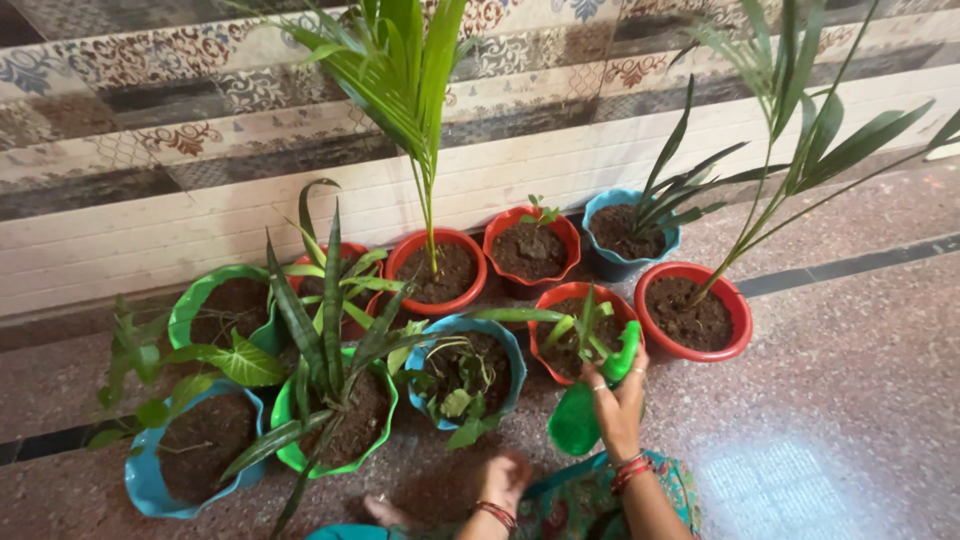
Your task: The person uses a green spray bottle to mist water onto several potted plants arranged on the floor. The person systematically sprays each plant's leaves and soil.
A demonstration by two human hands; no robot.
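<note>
My right hand [618,400] has its fingers clamped round a green bottle [590,400], tipped toward the near red pot [575,300]. My left hand [503,478] is blurred; I cannot tell its fingers' state.

Right hand [618,398]: raised, right of centre, near bottom edge; fingers curled shut around green bottle [590,395], thumb side toward viewer. Ring on one finger. Red bangles at wrist; forearm runs down to near-right edge. Left hand [503,478]: lower, nearer, left of right hand; blurred, fingers loosely bent, palm down, grasp unclear. Red bangle at wrist. Hands apart, not touching.
</note>
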